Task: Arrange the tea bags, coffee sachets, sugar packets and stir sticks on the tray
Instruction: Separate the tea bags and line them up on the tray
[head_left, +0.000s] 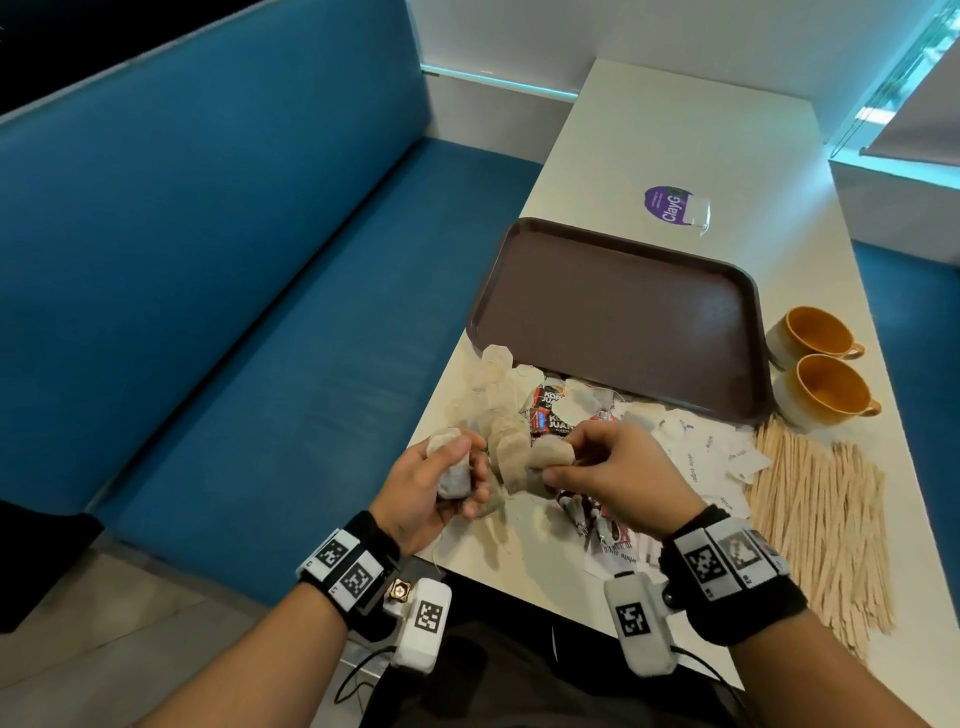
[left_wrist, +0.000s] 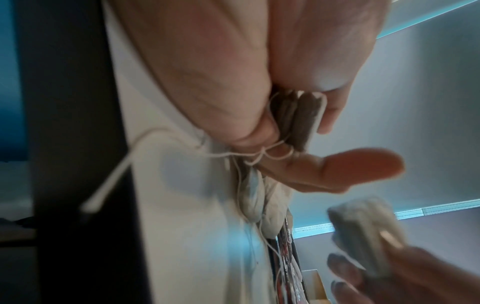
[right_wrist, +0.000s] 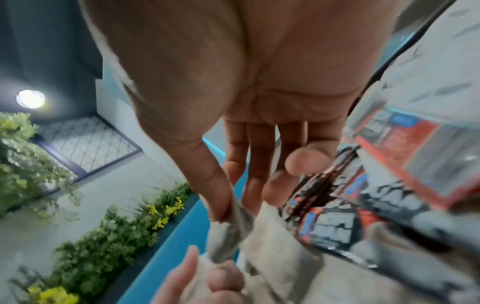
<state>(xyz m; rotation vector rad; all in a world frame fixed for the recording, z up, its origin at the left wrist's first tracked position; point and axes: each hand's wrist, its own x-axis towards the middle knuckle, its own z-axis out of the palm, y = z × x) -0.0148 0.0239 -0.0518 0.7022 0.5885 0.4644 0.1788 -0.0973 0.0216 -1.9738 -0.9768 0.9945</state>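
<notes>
Both hands grip tea bags before tray.

Right hand from beneath, thumb and forefinger pinching a tea bag at its top edge. Left hand gripping the bag's lower end. Coffee sachets, red and black, blurred at right.

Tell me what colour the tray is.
Dark brown; the tray shows best in the head view.
</notes>
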